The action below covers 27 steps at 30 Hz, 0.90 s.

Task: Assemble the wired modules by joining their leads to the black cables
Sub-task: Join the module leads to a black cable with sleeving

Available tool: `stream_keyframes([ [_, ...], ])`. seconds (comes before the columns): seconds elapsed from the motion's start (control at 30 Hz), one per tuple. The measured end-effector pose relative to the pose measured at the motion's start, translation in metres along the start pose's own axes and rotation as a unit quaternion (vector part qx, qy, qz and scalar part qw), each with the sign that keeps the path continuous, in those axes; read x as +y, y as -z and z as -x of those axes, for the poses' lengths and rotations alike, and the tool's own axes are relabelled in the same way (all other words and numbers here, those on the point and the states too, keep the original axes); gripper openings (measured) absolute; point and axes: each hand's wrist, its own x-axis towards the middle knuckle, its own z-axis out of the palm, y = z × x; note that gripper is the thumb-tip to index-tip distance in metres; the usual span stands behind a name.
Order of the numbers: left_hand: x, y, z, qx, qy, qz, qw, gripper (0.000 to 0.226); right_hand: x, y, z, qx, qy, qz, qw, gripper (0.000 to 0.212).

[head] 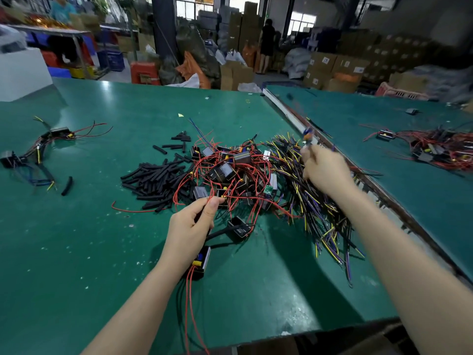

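A tangled heap of black box modules with red leads (230, 172) lies mid-table. To its right spreads a pile of black cables with yellow and blue ends (314, 198). My left hand (190, 226) pinches red leads near the heap's front edge; a black module (201, 262) with a yellow part hangs below my wrist. My right hand (325, 167) is raised over the cable pile and grips one cable (307, 137), whose blurred blue and orange tip points up. Another open black module (239, 226) sits on the table between my hands.
Short black sleeve tubes (156, 178) are piled left of the heap. Finished wired assemblies (38, 152) lie at the far left of the green table (102, 252). A rail (289, 114) divides off a second table holding another module pile (440, 149). A person stands among boxes behind.
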Motion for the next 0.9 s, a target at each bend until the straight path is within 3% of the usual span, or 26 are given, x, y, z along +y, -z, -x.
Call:
stream_keyframes([
  [0.07, -0.001, 0.000, 0.000, -0.003, -0.001, -0.005, 1.000, 0.033, 0.015, 0.007, -0.020, -0.006, -0.049, 0.065, 0.997, 0.032],
  [0.13, -0.002, 0.000, 0.001, -0.005, -0.004, -0.003, 1.000, 0.032, 0.028, 0.011, -0.025, -0.074, -0.093, 0.136, 0.984, 0.039],
  [0.2, -0.003, 0.000, 0.000, -0.008, -0.007, -0.004, 1.000, 0.028, 0.034, 0.006, -0.017, -0.127, -0.076, 0.172, 0.974, 0.032],
  [0.3, -0.003, -0.001, -0.001, -0.015, -0.007, -0.006, 1.000, 0.025, 0.030, -0.010, 0.005, -0.150, -0.034, 0.131, 0.979, 0.018],
  [0.43, -0.004, -0.002, 0.000, -0.016, -0.016, -0.006, 1.000, 0.026, 0.021, -0.032, 0.029, -0.077, -0.053, 0.148, 0.985, 0.046],
  [0.6, -0.008, -0.001, -0.001, -0.018, -0.019, -0.013, 1.000, 0.027, 0.015, -0.037, 0.021, -0.088, -0.066, 0.125, 0.986, 0.033],
  [0.67, -0.009, -0.002, -0.001, -0.018, -0.018, -0.014, 1.000, 0.026, 0.015, -0.036, 0.016, -0.052, -0.039, 0.108, 0.992, 0.033],
  [0.73, -0.009, -0.002, -0.002, -0.017, -0.013, -0.013, 1.000, 0.027, 0.014, -0.036, 0.013, -0.069, -0.010, 0.104, 0.992, 0.038],
  [0.83, -0.009, -0.002, -0.002, -0.015, -0.014, -0.011, 1.000, 0.033, 0.014, -0.034, 0.005, -0.119, -0.045, 0.120, 0.985, 0.033],
  [0.9, -0.009, -0.001, -0.001, -0.015, -0.018, -0.010, 1.000, 0.034, 0.018, -0.025, -0.002, -0.078, -0.065, 0.046, 0.994, 0.029],
])
